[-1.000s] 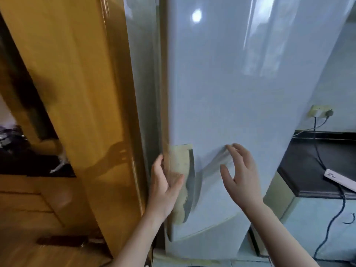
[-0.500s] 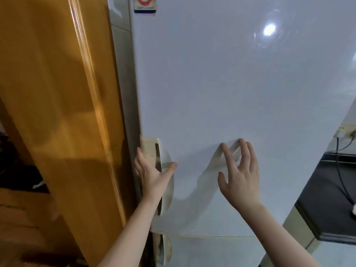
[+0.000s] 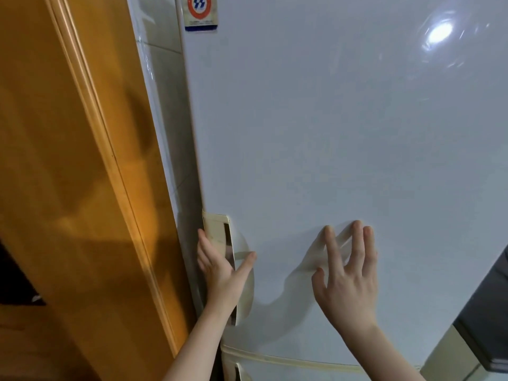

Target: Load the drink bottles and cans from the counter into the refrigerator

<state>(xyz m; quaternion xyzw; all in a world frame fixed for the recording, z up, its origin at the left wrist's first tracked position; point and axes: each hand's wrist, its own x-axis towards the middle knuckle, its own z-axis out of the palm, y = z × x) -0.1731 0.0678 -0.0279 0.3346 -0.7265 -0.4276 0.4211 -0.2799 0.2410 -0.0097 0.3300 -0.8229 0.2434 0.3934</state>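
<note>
glossy white refrigerator door (image 3: 330, 133), yellowed handle (image 3: 217, 226)

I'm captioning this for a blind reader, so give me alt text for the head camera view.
A person's left hand grips the yellowed handle at the left edge of a closed white refrigerator door, while the right hand rests spread fingers on it. An orange wooden panel stands to the left.
</note>
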